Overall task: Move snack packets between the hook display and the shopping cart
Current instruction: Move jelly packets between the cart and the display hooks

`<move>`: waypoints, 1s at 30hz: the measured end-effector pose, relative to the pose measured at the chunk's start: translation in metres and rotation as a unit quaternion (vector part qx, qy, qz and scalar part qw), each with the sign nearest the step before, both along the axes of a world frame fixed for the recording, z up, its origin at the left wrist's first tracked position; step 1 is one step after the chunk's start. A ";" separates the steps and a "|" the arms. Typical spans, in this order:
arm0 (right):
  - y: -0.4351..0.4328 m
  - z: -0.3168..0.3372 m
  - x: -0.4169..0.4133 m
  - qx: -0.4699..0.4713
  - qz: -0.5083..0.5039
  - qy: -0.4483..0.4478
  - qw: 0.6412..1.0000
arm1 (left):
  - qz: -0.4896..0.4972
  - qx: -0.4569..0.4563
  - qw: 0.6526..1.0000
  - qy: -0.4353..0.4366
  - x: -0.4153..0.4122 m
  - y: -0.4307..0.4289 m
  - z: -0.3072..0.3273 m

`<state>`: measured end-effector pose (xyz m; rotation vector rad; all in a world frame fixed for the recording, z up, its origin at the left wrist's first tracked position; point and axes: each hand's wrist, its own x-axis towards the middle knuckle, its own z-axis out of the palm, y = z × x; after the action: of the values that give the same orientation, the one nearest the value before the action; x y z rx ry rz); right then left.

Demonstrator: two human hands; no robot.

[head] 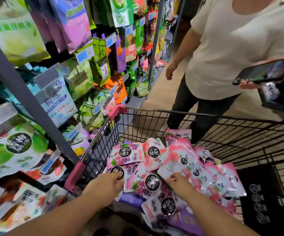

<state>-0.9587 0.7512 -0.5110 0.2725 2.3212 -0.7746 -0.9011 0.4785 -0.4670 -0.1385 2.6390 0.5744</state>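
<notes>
Packets: snack packets lie heaped in the shopping cart, lower centre; others hang on the hook display, left.
Left hand: fingers curled onto a purple packet; whether they grip it is unclear.
Right hand: fingers pinch the near edge of a pink packet.
Handling: probably light, soft, glossy film that slides when stacked.
Hold: best pinched at a flat sealed edge.
</notes>
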 end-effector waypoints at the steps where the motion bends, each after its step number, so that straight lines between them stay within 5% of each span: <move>1: 0.004 -0.002 0.001 0.006 -0.004 -0.003 1.000 | 0.004 -0.001 1.000 -0.008 0.000 0.001 0.000; 8: 0.020 -0.020 0.001 -0.011 -0.117 0.002 0.993 | 0.008 -0.022 0.999 -0.025 -0.001 0.003 0.001; 16: 0.023 -0.046 -0.017 -0.086 -0.367 -0.105 0.920 | 0.008 -0.019 0.999 -0.045 -0.002 0.004 -0.001; 22: 0.021 -0.049 -0.026 -0.100 -0.415 -0.106 0.898 | 0.015 -0.020 0.999 -0.043 -0.002 0.002 -0.003; 25: 0.015 -0.052 -0.022 -0.130 -0.421 -0.066 0.895 | 0.016 -0.020 0.999 -0.046 -0.001 0.001 -0.006; 30: -0.015 -0.032 -0.028 -0.148 -0.320 0.131 0.927 | 0.019 -0.005 0.998 -0.055 -0.002 0.000 -0.005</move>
<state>-0.9870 0.7366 -0.5426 0.8588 2.3175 -1.5453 -0.9029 0.4782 -0.4718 -0.2185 2.5375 0.5497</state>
